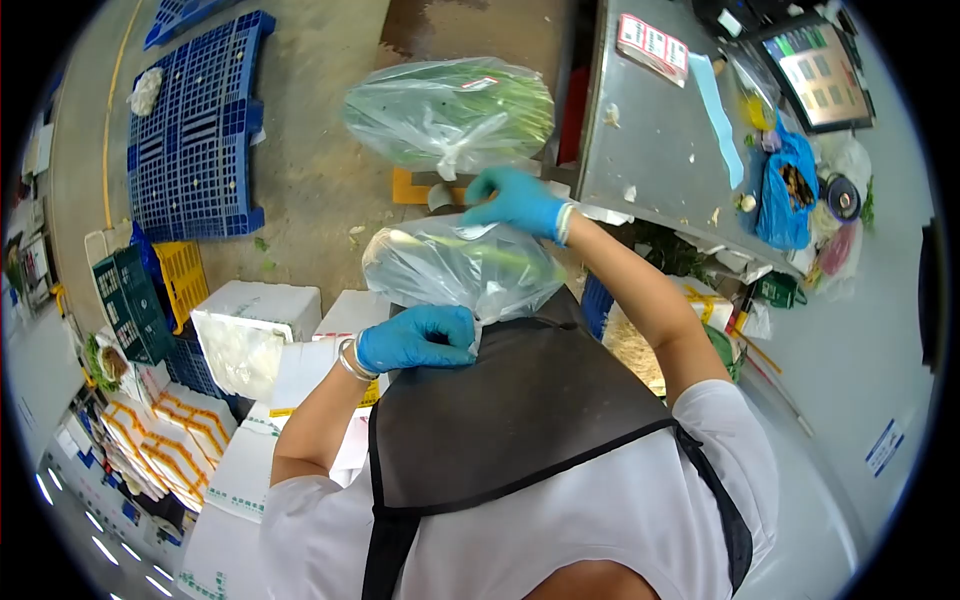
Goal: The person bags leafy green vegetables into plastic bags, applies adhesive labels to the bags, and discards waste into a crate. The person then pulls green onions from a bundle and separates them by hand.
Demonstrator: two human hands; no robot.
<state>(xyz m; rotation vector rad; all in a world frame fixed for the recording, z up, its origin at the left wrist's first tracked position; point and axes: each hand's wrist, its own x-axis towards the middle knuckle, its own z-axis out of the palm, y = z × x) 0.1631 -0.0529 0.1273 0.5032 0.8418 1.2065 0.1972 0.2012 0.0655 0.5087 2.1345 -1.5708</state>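
Both my hands wear blue gloves. My left hand (418, 337) is closed at the gathered end of a clear plastic bag (460, 262), which holds pale and green vegetables, in front of my dark apron. Over the far side of this bag, my right hand (515, 203) has its fingers bent; whether they grip anything is hard to make out. Just beyond lies a second clear bag (450, 108) of long green vegetables, with its end knotted and a small label on top.
A metal table (660, 130) with labels (652, 48) and a screen (815, 75) stands at the right. Blue pallets (190, 130) lie on the floor at the left. White foam boxes (255, 310) and a green crate (132, 305) are at the lower left.
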